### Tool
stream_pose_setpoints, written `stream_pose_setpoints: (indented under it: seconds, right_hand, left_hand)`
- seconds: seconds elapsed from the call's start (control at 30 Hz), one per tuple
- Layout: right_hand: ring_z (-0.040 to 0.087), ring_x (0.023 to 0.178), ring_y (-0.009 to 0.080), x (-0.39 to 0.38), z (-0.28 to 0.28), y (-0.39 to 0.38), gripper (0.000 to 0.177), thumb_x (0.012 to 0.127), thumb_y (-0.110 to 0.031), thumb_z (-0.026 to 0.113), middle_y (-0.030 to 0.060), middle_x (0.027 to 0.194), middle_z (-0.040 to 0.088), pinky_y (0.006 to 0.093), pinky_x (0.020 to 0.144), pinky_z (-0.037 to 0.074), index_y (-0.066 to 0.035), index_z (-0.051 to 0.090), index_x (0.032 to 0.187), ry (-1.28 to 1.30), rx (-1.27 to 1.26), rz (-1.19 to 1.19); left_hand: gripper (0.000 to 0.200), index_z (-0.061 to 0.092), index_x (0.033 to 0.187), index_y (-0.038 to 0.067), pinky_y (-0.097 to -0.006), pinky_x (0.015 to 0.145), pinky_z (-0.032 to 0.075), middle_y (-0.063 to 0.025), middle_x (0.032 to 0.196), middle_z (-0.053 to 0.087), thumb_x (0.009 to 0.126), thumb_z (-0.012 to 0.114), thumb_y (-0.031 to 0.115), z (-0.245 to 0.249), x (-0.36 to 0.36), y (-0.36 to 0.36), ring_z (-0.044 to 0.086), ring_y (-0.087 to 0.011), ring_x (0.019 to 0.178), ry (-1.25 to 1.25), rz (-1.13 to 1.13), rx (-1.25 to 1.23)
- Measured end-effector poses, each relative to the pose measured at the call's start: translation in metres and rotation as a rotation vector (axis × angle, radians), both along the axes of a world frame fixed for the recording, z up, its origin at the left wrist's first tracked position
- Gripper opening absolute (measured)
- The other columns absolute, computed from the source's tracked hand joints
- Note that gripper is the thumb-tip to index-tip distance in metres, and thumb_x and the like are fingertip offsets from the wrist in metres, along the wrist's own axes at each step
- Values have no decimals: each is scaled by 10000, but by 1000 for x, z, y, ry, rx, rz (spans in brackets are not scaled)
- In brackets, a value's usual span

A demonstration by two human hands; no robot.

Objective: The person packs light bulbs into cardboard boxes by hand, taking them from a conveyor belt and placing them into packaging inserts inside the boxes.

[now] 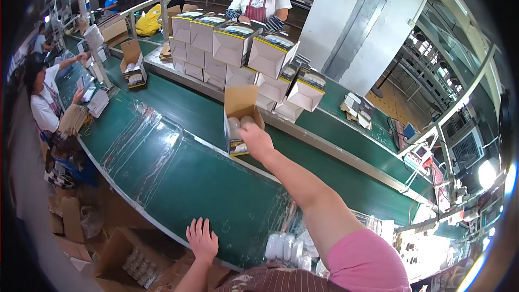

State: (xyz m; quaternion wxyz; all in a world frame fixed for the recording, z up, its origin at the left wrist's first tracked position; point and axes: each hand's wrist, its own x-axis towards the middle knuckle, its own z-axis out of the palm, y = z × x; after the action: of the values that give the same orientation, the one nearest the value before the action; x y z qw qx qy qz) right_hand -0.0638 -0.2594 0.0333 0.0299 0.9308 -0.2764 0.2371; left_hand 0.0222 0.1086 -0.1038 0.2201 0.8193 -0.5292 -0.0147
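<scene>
My right hand [256, 139] reaches into an open cardboard box [238, 147] on the green conveyor belt [186, 104], its fingers closed around a white bulb [247, 121]. Beside that bulb, another rounded white bulb [234, 124] sits in the box, whose brown flap stands up at the back. My left hand [203, 239] lies flat on the near edge of the green table [178, 178], fingers spread and holding nothing. White packed bulbs [285, 247] lie in a group to the right of my left hand.
Stacked open boxes [232, 48] stand beyond the belt, with a co-worker [262, 0] behind them. Another open box [133, 70] is further left on the belt. A second co-worker [48, 97] is at the left. Below the table's edge is a large carton [116, 254].
</scene>
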Motion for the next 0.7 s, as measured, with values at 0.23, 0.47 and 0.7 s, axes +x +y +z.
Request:
stream_pose_setpoints:
  seconds: [0.23,0.47,0.7]
  right_hand:
    - [598,1021,343,29,177,-172,300,849,-175,650,148,1071,648,467,926,474,-88,640,1136,-541,-431,-110]
    - [544,1274,365,-13,205,-327,1015,733,-732,673,263,1347,567,394,1057,425,19,481,1390,-14,343,-410]
    - [636,823,178,-29,252,-217,684,770,-35,746,121,891,668,283,758,513,57,473,1390,-399,450,-189]
  left_hand:
    - [525,585,1295,74,-568,1136,258,-124,1388,493,786,626,198,-7,1,-3,394,-369,1348,29,12,99]
    - [555,580,1304,72,-580,1139,242,-127,1400,486,767,627,201,-6,3,-6,387,-389,1349,50,6,152]
    - [552,549,1351,75,-546,1162,257,-136,1417,491,809,586,177,-3,2,-11,392,-359,1372,2,0,133]
